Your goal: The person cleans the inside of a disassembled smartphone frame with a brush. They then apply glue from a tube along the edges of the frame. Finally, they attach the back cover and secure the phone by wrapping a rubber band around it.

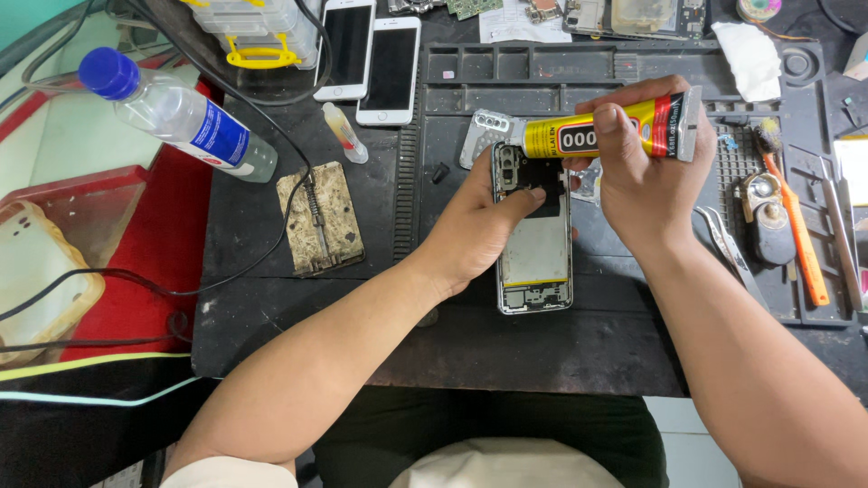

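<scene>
An opened phone frame (535,258) lies lengthwise on the black work mat (271,226), its inner metal plate showing. My left hand (475,226) rests on its left edge, with the thumb pressed across the upper part. My right hand (644,176) grips a yellow, black and red glue tube (565,137) held sideways, nozzle pointing left over the phone's top corner. A silver camera cover piece (481,131) lies just beyond the nozzle.
Two white phones (369,59) lie face up at the back. A clear water bottle with a blue cap (176,113) lies at the left, near a worn metal jig (321,217) with a cable. An orange-handled brush (800,226), tweezers (723,244) and a white cloth (750,54) sit at the right.
</scene>
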